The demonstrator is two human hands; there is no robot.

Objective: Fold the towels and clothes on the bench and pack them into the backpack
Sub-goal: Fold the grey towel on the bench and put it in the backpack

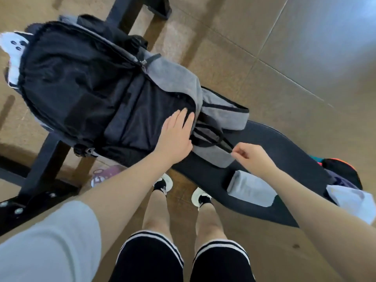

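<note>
- black and grey fabric backpack [85, 82] lies unzipped on the dark padded desk [270, 147], upper left to centre.
- left grip [175, 135] – fingers straight, pressing the backpack's dark lining.
- right grip [252, 157] pinches a black zipper pull [228, 146].
- folded light grey towel [252, 190] on the desk, lower right.

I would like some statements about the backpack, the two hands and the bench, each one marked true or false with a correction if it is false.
1. The left hand lies flat with straight fingers on the dark lining of the backpack. True.
2. The right hand holds the folded grey towel. False: the folded grey towel lies on the bench below that hand, which pinches a black zipper pull at the edge of the backpack's grey flap.
3. The backpack is zipped shut. False: it lies open and its dark inside shows.
4. The backpack rests on the dark padded bench. True.
5. A white cloth lies at the right end of the bench, beyond the towel. True.
</note>
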